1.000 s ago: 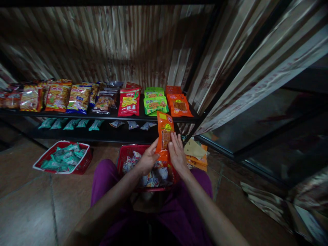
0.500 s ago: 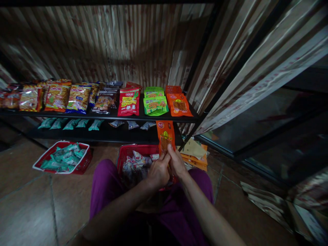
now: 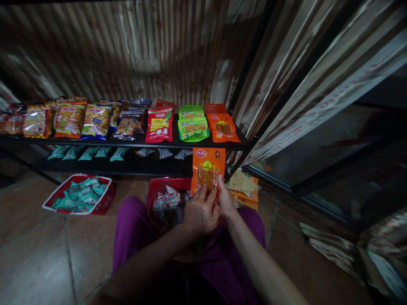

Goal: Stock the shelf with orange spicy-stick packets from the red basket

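Note:
I hold an orange snack packet (image 3: 207, 168) upright in front of me, its printed face toward me. My left hand (image 3: 199, 214) grips its lower edge with the fingers curled over the front. My right hand (image 3: 225, 200) pinches the lower right corner of the same packet. Under my hands sits a red basket (image 3: 159, 189) with several small wrapped snacks in it. On the black shelf (image 3: 178, 145) just beyond lie two more orange packets (image 3: 223, 127) of the same kind.
The upper shelf carries green packets (image 3: 192, 128), a red packet (image 3: 159, 125) and several yellow and blue bags (image 3: 95, 122). Teal sachets (image 3: 83, 153) line the lower shelf. A second red basket (image 3: 79, 195) with teal sachets sits on the tiled floor at left. More orange packets (image 3: 244, 195) lie on the floor right.
The orange packet has come down and turned to face me squarely. My left hand slid from its left side to its lower edge, and both hands dropped closer to the basket.

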{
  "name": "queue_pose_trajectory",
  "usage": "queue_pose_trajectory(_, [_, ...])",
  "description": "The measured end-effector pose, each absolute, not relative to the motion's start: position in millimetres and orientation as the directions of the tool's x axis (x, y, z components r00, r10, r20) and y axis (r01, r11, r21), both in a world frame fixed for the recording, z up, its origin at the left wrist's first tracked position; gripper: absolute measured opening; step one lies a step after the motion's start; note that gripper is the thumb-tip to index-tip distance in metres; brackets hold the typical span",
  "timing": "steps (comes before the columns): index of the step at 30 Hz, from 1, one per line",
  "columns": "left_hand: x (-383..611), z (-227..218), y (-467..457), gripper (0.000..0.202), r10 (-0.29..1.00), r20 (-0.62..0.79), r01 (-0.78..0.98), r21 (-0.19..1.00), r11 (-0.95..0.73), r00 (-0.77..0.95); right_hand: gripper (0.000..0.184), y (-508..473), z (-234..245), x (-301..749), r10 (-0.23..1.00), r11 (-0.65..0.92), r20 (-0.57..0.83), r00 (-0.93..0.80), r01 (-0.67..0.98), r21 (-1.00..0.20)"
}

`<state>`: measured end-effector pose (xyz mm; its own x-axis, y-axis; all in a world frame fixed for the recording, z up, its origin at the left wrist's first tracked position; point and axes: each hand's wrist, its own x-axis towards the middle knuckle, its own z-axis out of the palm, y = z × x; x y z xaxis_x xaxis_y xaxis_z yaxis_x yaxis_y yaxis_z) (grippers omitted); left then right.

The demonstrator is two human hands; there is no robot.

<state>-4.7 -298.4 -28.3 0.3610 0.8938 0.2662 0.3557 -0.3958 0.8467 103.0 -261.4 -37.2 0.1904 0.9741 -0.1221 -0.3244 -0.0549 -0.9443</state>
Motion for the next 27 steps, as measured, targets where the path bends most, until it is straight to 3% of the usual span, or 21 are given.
queue_pose_trajectory(3, [-10.5,-26.3,-296.1,0.043,0.888,0.315,0.325,0.846,-0.423,0.335,0.053,-258.4,-30.7,106.0,0.961,-0.148,-0.244,0.134,-0.497,-0.855])
queue_pose_trajectory(9, [-24.7,-21.9,-279.0,0.041,0.917,0.378,0.339,0.852,-0.398,0.127,0.051,-252.2,-17.7,110.4,0.97,-0.169,-0.237,0.059,-0.539,-0.825])
queue_pose_trajectory(14, [-29.7,-25.0,-257.8,0.039,0.988,0.149,-0.012,0.989,-0.15,-0.038,0.044,-247.0,-11.7,113.6,0.953,-0.191,-0.289,0.091,-0.56,-0.806])
queue_pose_trajectory(18, [-30.1,-24.2,-247.4,0.049,0.992,-0.126,-0.333,0.935,0.118,0.0,0.044,-244.7,-13.9,117.3,0.956,-0.197,-0.281,0.083,-0.526,-0.827])
queue_pose_trajectory(21, [-30.9,-19.8,-244.9,0.051,0.978,-0.208,-0.424,0.885,0.191,0.008,0.044,-243.6,-16.0,120.1,0.964,-0.199,-0.261,0.058,-0.497,-0.845])
queue_pose_trajectory(27, [-31.3,-9.5,-243.6,0.025,0.963,-0.251,-0.464,0.844,0.268,0.1,0.04,-240.1,-11.1,122.6,0.952,-0.231,-0.3,0.057,-0.509,-0.829])
